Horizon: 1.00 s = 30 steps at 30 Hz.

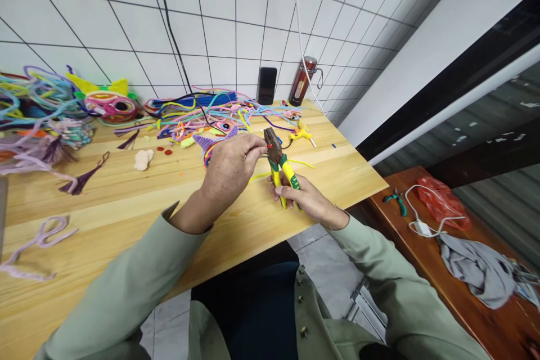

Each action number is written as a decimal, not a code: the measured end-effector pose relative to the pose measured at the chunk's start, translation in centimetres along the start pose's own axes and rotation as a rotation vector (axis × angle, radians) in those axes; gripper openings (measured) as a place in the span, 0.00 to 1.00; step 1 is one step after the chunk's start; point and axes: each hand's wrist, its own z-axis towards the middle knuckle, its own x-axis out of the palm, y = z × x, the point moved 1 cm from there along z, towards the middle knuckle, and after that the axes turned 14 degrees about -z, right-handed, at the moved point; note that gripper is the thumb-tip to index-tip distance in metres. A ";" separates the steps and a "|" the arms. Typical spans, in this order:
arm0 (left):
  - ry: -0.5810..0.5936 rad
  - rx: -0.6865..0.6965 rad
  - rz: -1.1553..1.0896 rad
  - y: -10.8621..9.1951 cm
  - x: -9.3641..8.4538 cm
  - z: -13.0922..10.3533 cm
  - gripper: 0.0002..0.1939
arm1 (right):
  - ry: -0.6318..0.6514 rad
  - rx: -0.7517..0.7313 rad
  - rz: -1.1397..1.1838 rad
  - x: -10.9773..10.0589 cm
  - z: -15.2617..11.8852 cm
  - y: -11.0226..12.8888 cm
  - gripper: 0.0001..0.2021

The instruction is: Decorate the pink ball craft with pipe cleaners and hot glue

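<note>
- Pliers (pixel 277 164): held over wooden table (pixel 147 208), near its front edge, jaws toward wall (pixel 219 28)
- Right hand (pixel 301 196): fingers curled closed round handles
- Left hand (pixel 230 169): thumb and forefinger nearly closed, pinching small red piece (pixel 269 146) at jaws
- Yellow glue gun (pixel 301 133): beyond pliers, inside right edge
- Phone (pixel 266 85): upright, rear edge
</note>
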 end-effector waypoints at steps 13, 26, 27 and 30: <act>-0.004 0.017 -0.012 0.3 0.8 -0.4 0.10 | -0.091 -0.132 -0.127 0.5 0.8 -1.5 0.19; -0.101 -0.132 -0.113 0.9 1.4 -0.4 0.04 | 0.004 -0.103 -0.462 -9.2 -1.6 -4.7 0.29; -0.112 -0.163 -0.124 0.8 1.3 -0.3 0.03 | -0.030 -0.053 -0.518 -10.8 -1.9 -5.5 0.30; -0.129 -0.215 -0.151 0.7 1.0 -0.2 0.02 | -0.266 0.186 -0.789 -15.1 -2.3 -7.6 0.28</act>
